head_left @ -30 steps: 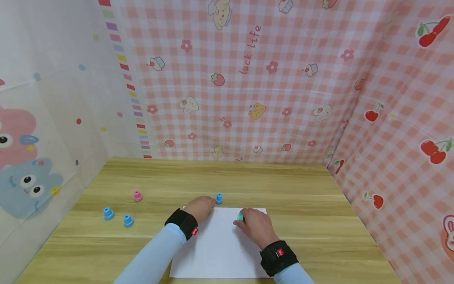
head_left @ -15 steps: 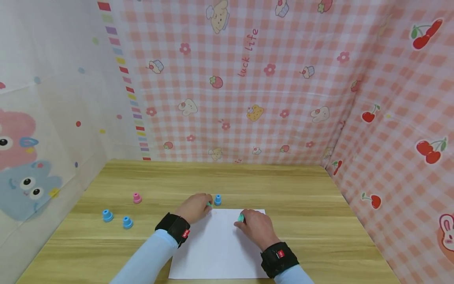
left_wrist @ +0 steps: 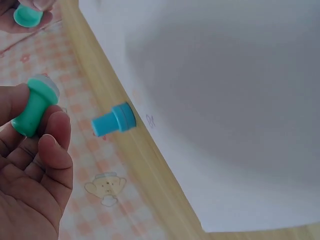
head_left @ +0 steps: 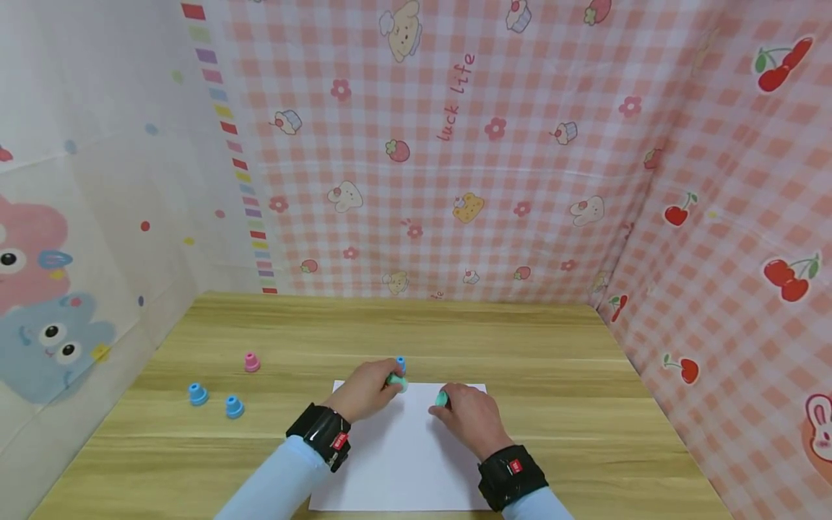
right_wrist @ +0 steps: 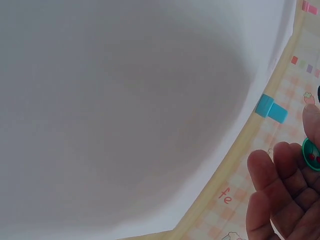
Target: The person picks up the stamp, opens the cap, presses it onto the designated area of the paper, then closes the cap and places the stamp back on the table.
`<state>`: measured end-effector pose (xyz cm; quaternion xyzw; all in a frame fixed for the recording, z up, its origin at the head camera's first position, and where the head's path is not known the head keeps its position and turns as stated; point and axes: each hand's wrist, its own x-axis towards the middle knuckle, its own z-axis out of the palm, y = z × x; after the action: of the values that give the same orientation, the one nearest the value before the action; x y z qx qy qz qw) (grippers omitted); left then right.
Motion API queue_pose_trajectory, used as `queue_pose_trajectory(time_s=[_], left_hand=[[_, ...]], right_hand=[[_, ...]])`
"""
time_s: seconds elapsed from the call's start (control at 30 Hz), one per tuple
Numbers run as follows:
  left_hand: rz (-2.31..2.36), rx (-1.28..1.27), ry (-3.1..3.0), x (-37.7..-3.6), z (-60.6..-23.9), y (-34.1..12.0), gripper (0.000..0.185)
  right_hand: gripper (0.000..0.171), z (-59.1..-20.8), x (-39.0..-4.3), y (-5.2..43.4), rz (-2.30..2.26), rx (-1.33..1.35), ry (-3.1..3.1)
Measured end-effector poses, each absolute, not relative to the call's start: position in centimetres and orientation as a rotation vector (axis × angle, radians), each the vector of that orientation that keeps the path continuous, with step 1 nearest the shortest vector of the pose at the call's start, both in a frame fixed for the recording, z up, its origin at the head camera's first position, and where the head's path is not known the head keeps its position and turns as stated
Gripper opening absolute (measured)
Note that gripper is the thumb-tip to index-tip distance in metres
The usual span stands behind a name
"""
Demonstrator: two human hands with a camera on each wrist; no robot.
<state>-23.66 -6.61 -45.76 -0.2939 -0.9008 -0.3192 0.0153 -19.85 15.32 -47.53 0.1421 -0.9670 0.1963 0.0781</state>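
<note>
My left hand (head_left: 367, 390) pinches a green toy stamp (left_wrist: 36, 107) between thumb and fingers, its pale end uncovered. It is over the far edge of a white sheet of paper (head_left: 403, 462). A small purple mark (left_wrist: 150, 121) shows near that edge in the left wrist view. To the right, my right hand (head_left: 473, 419) holds a green cap (left_wrist: 28, 16) in its fingers, above the sheet. Cherries show on the cap's round face (right_wrist: 312, 155) in the right wrist view. Just beyond the paper stands a blue stamp (left_wrist: 115, 120), partly hidden by my left hand in the head view.
On the left of the wooden table (head_left: 520, 332) stand a pink stamp (head_left: 252, 362) and two blue ones, the outer blue stamp (head_left: 198, 394) and the inner blue stamp (head_left: 235, 406). A checked cloth (head_left: 364, 144) hangs behind the table.
My left hand has come up from the paper's far edge, shifted left, then back right. The green stamp in it, hidden at first, now shows. My right hand stays nearly still with the cap.
</note>
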Motion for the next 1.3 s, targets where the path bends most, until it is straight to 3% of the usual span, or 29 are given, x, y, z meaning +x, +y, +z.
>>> queue_pose_trajectory(time_s=[0.87, 1.3], left_hand=[[-1.218, -0.983, -2.841, -22.1, -44.9, -3.9, 0.010], [-1.224, -1.012, -2.819, -22.2, -45.2, -3.4, 0.009]], right_hand=[[0.024, -46.9, -19.9, 14.4, 0.585, 0.468, -2.861], [0.028, -46.7, -19.8, 14.3, 0.590, 0.503, -2.826]])
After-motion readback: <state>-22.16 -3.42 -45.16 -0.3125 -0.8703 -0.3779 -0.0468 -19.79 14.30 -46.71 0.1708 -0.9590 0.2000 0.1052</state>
